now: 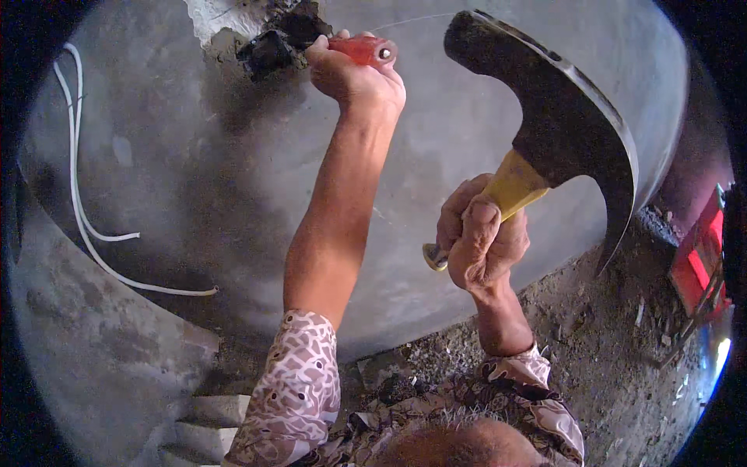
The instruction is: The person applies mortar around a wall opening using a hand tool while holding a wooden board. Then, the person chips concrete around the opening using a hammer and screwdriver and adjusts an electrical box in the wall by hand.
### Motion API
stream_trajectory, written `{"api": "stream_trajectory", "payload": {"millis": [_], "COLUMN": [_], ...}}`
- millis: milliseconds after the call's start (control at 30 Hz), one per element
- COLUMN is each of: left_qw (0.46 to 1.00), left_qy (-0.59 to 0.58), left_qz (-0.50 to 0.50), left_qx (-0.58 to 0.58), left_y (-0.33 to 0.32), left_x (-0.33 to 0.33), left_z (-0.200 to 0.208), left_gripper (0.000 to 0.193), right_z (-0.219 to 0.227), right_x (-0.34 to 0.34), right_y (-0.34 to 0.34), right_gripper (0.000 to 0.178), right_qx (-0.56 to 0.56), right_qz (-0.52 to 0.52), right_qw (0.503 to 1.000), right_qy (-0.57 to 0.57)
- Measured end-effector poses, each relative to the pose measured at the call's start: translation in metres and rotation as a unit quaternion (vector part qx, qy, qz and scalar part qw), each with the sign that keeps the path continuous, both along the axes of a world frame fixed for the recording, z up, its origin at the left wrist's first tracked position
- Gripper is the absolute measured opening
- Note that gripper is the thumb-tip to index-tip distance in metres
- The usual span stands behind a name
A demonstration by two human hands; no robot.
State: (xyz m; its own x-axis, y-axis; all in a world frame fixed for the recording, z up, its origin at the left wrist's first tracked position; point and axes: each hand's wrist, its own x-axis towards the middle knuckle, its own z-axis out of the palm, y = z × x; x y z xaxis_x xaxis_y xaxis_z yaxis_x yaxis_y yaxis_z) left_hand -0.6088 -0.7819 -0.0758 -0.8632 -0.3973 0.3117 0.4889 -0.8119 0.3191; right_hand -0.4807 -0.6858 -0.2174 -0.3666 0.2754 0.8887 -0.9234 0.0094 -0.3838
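Observation:
My left hand (pixel 359 84) reaches up to the grey wall, its fingers wrapped round a red-handled screwdriver (pixel 359 50). The butt of the handle, with a metal centre, points away from the wall opening; the shaft is hidden behind my hand. Just left of it, a black box (pixel 268 53) sits in a rough hole in the plaster. My right hand (pixel 489 241) grips the yellow handle of a claw hammer (pixel 572 124). The hammer's dark head is raised in front of the wall, apart from the screwdriver, its long claw curving down on the right.
Two white conduits or cables (pixel 75 156) bend down the wall on the left. Pale blocks (pixel 210 428) lie at the lower left. Rubble (pixel 443 359) runs along the wall's foot, and a red object (pixel 700 261) stands at the far right.

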Motion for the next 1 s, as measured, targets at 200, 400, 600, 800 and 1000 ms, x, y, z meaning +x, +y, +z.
{"api": "stream_trajectory", "payload": {"millis": [200, 400, 600, 800, 1000], "left_qw": [0.998, 0.999, 0.997, 0.953, 0.945], "left_qy": [0.045, 0.037, 0.055, -0.02, 0.041], "left_qz": [-0.026, 0.015, 0.028, 0.115, 0.015], "left_qx": [0.025, -0.027, -0.055, -0.28, -0.324], "left_y": [0.02, 0.008, -0.004, -0.013, -0.016], "left_x": [-0.017, -0.002, -0.029, -0.03, 0.022], "left_z": [-0.002, 0.004, -0.015, -0.052, -0.074], "left_gripper": [0.02, 0.02, 0.021, 0.026, 0.029], "right_z": [0.01, 0.008, -0.008, -0.049, -0.069], "right_x": [-0.022, -0.03, -0.045, -0.023, 0.004], "right_y": [0.013, 0.0, -0.002, 0.004, 0.009], "right_gripper": [0.019, 0.019, 0.018, 0.019, 0.056], "right_qx": [0.088, 0.057, 0.084, 0.022, -0.022], "right_qz": [-0.047, -0.013, 0.018, 0.019, 0.085], "right_qw": [0.98, 0.989, 0.975, 0.987, 0.966], "right_qy": [-0.172, -0.136, -0.205, -0.157, -0.244]}}
